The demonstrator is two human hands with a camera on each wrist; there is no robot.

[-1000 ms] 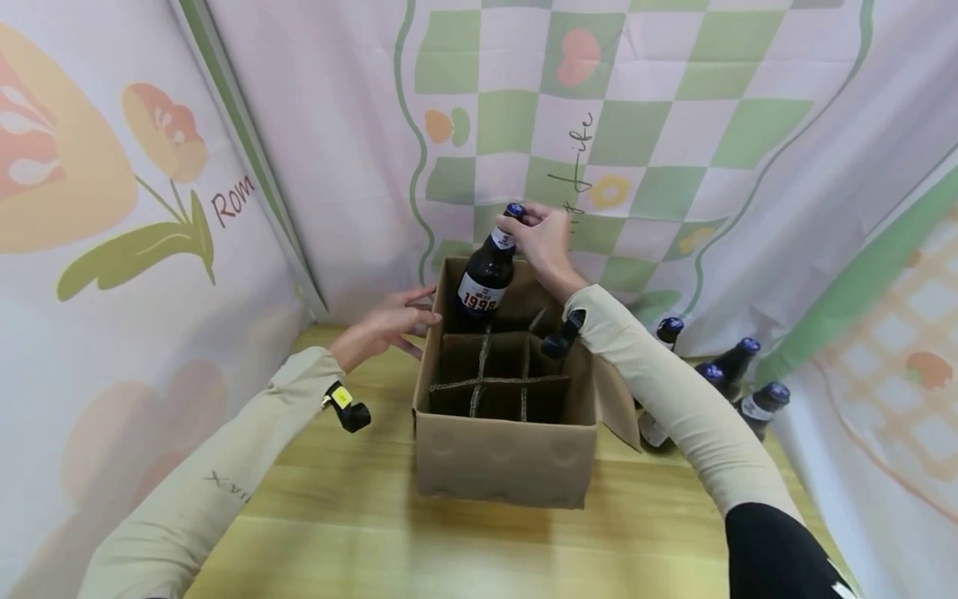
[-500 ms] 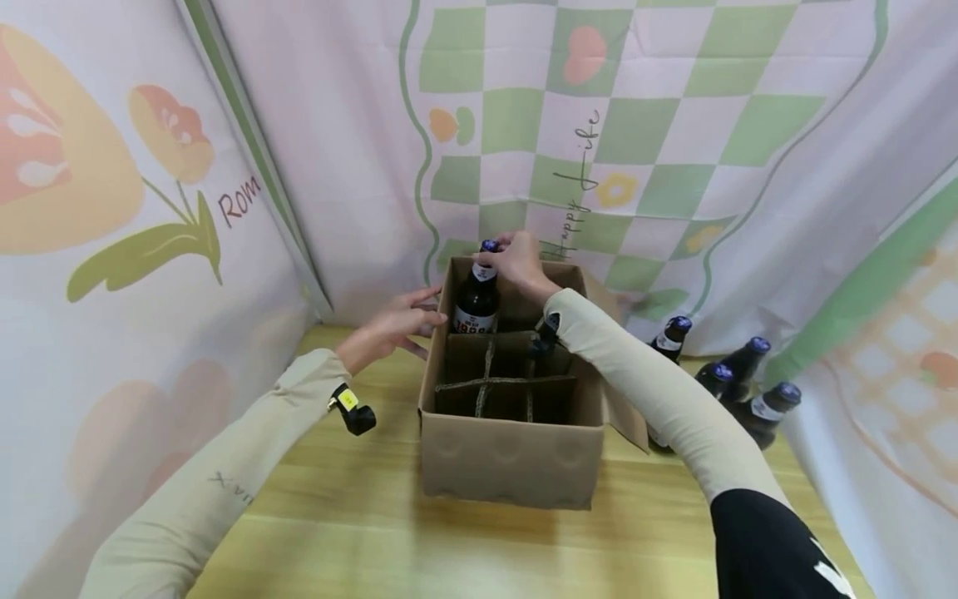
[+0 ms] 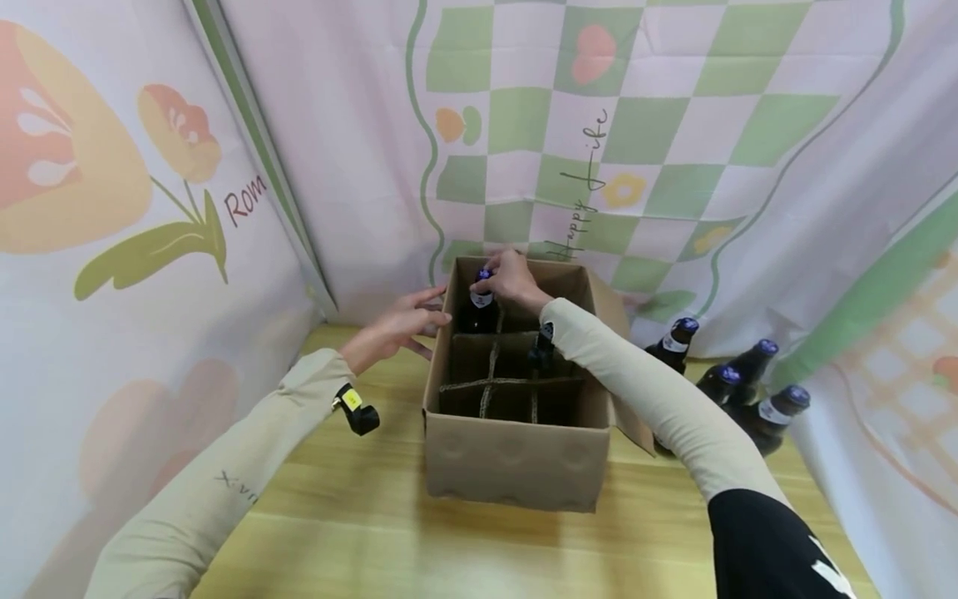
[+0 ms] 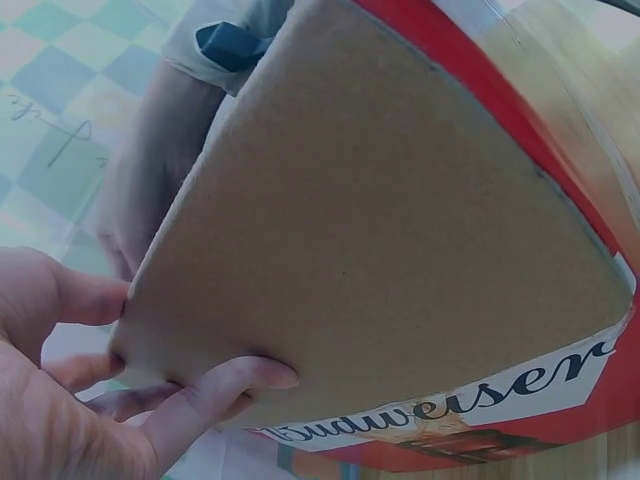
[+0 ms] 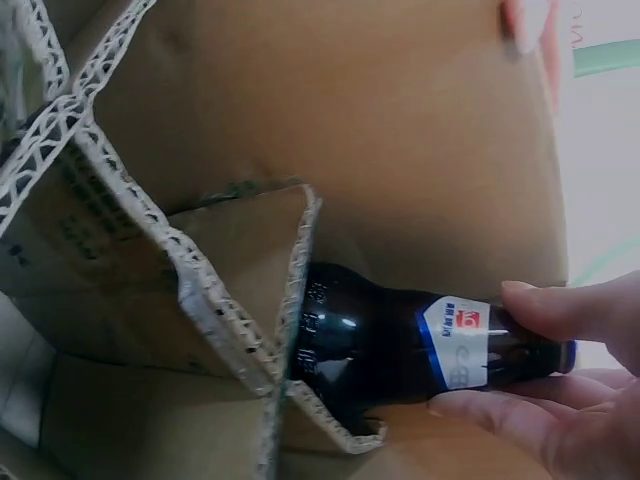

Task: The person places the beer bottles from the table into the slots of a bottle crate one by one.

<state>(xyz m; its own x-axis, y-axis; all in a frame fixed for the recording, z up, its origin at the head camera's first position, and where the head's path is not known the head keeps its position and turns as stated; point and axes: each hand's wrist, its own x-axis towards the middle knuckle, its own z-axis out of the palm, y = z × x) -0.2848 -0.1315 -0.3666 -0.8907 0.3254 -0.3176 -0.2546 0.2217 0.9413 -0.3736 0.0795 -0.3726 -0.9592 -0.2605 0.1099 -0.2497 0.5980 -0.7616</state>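
Note:
My right hand (image 3: 512,279) pinches a dark beer bottle (image 3: 479,314) by its neck, just under the blue cap. The bottle stands mostly down inside the back left compartment of an open cardboard box (image 3: 516,466). In the right wrist view, thumb and fingers flank the neck of the bottle (image 5: 355,335), above a white and blue label. My left hand (image 3: 400,324) holds the box's left wall near the back corner. There the thumb reaches the top rim, and other fingers (image 4: 250,375) lie against the outer brown panel (image 4: 370,220), above a red Budweiser print.
Corrugated dividers (image 3: 490,381) split the box into compartments. Several capped bottles (image 3: 771,416) stand on the wooden table (image 3: 359,532) right of the box, partly behind my right sleeve. A flap (image 3: 632,424) sticks out on the right. Patterned curtains (image 3: 516,125) enclose the back and sides.
My right hand has lowered the bottle from a tilted position above the box into the back left compartment, where its front label is now hidden. My left hand has stayed at the box's side.

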